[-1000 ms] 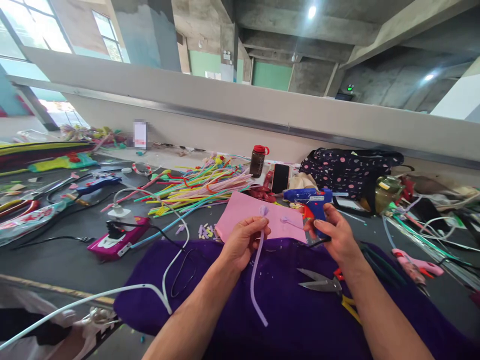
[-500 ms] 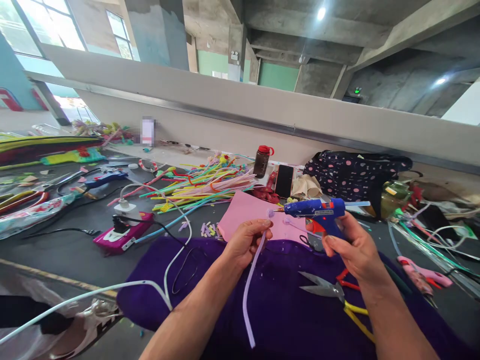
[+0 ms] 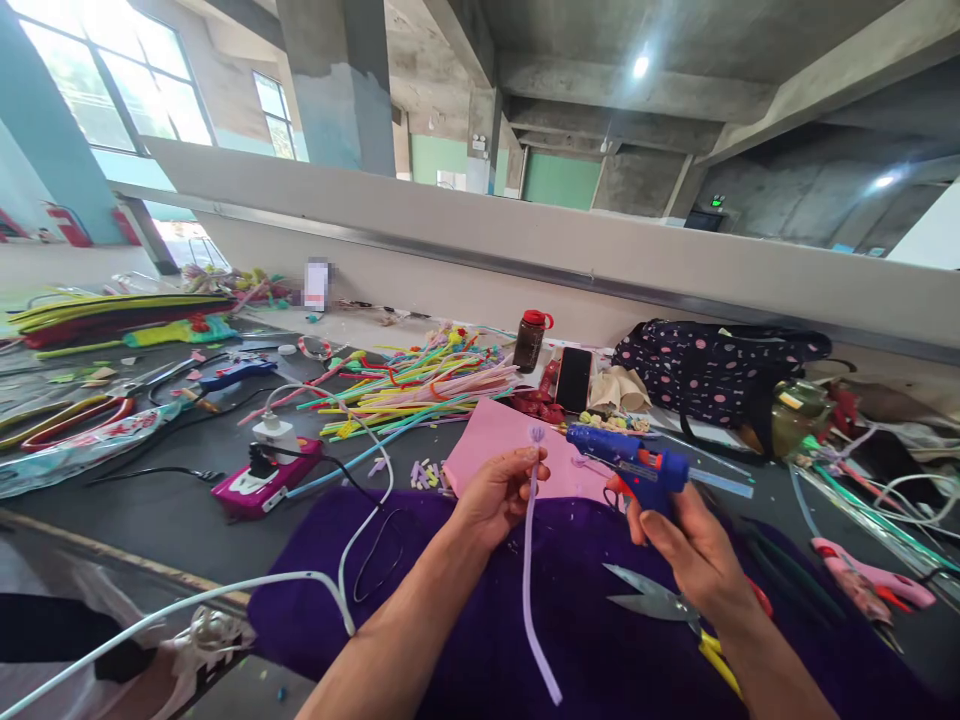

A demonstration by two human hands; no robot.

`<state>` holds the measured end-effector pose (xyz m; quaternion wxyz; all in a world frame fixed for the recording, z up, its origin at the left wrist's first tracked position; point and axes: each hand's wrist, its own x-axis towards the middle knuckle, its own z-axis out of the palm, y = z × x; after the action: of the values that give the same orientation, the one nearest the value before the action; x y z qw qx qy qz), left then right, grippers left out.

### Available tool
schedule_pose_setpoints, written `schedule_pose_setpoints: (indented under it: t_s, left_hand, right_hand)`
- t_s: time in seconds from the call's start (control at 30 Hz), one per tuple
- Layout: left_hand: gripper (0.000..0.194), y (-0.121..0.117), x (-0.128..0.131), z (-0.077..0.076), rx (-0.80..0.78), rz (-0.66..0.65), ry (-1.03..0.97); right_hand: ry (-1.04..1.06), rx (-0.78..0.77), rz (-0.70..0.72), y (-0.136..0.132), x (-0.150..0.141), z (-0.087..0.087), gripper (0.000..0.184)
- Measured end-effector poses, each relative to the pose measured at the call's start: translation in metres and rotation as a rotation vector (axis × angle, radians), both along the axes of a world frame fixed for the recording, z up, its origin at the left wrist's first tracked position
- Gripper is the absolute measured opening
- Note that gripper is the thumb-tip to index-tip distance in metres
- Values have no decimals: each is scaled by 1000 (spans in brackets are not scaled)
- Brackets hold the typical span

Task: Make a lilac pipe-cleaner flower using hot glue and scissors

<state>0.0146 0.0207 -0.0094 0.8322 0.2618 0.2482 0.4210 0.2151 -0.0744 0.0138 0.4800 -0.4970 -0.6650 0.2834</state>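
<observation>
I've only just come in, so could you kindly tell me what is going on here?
A person's left hand pinches a lilac stem just below its knobbed top, the rest hanging down. The right hand grips a blue glue gun, its front end pointing towards that top. A pink sheet lies behind the hands, and scissors rest with blades apart on a purple cloth.

Single head view; faces forward and down; table (image 3: pixel 169 525) close below.
</observation>
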Motion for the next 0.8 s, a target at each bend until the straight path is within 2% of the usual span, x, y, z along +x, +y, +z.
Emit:
schedule_pose_setpoints:
  t_s: [0.17, 0.47, 0.8]
  left_hand:
    - [15, -1, 2, 0, 6, 16, 25]
    - [16, -3, 4, 3, 32, 63, 91]
    - [19, -3, 6, 0, 125, 124, 187]
  right_hand:
    - [-1, -37, 30, -1, -6, -7, 31]
    - [-30, -69, 38, -5, -14, -4, 29]
    - [-100, 26, -17, -1, -8, -27, 23]
